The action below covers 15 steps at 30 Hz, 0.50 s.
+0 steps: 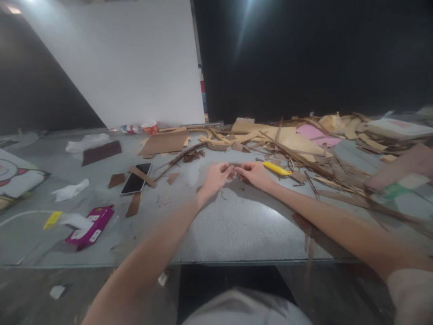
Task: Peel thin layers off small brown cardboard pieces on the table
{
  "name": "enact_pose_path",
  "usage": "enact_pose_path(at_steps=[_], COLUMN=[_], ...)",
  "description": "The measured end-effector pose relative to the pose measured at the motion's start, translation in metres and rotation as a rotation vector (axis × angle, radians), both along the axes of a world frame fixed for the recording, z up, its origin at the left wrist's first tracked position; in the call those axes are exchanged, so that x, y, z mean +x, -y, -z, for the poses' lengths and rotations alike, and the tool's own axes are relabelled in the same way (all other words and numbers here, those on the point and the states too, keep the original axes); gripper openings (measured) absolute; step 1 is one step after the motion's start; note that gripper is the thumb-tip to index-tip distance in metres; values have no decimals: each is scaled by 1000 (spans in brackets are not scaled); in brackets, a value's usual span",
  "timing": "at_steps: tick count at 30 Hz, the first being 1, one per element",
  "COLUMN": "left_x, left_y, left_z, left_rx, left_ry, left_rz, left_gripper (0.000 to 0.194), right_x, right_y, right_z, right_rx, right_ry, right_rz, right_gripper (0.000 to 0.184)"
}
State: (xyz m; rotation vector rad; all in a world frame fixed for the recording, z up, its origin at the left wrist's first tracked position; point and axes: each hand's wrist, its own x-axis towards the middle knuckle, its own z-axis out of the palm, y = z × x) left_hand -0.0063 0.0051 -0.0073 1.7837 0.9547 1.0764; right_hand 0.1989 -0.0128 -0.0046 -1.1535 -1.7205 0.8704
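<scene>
My left hand (218, 175) and my right hand (254, 174) meet over the middle of the table, fingertips almost touching. Both are closed in a pinch on a small brown piece (236, 165), mostly covered by the fingers; its exact kind is not clear. Just right of my right hand lies a yellow utility knife (277, 169). Small brown scraps (193, 156) lie beyond my left hand, and a triangular brown piece (172, 178) rests to its left.
A phone (136, 179) with a brown strip across it lies left, near a purple tissue pack (90, 227). Brown sheets (165, 143), long strips and a pink sheet (318, 134) crowd the back and right. A paper cup (149, 128) stands behind. The table's front edge (233, 262) is close.
</scene>
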Motion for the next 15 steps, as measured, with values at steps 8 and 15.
enact_pose_path(at_steps=[8,15], left_x=[-4,-2], left_y=[-4,-4], left_z=[1,4], left_rx=[-26,-45], left_ry=[39,21], left_rz=[7,9], left_gripper=[54,53], right_x=[-2,-2], right_y=[1,-2], right_z=[-5,-1], right_rx=[16,5], right_ry=[-24,-9], right_rz=[-43,-3], right_gripper=[55,50])
